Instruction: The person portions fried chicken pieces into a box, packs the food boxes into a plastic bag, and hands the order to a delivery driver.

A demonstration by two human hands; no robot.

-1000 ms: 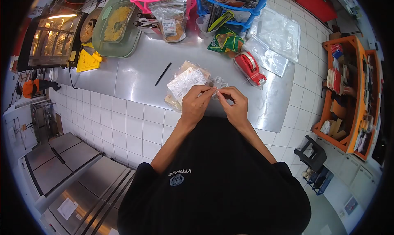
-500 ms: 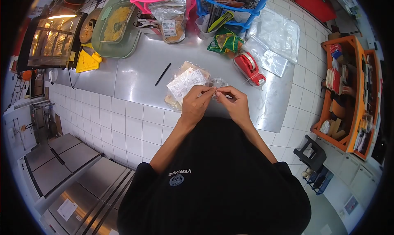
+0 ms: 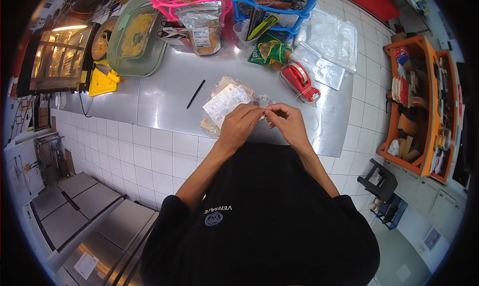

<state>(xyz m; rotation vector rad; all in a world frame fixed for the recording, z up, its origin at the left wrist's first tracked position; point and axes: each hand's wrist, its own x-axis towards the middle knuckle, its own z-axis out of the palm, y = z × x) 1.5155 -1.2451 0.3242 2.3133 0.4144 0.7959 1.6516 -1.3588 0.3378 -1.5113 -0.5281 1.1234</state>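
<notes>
My left hand (image 3: 236, 128) and my right hand (image 3: 290, 127) meet fingertip to fingertip over the front edge of the steel table. Both are closed in a pinch on what looks like the gathered end of a small clear plastic bag (image 3: 264, 99). Its crinkled body shows just beyond my fingers; its contents cannot be made out. Left of it, partly behind my left hand, lies a flat clear-wrapped packet (image 3: 212, 122) of something pale. A white printed paper (image 3: 227, 102) rests on that packet. Farther left on the steel is a black pen (image 3: 196, 94).
A red tape dispenser (image 3: 300, 83), a green packet (image 3: 269, 51) and clear plastic bags (image 3: 327, 39) are at the right. Behind stand pink (image 3: 192, 5) and blue (image 3: 299, 19) baskets and a silver pouch (image 3: 202, 29). A green tray (image 3: 152, 66) and a lit display warmer (image 3: 55, 59) are left.
The view has shifted slightly, so the table things sit a little farther left. My fingers stay pinched together at nearly the same place, with the right fingers slightly rearranged.
</notes>
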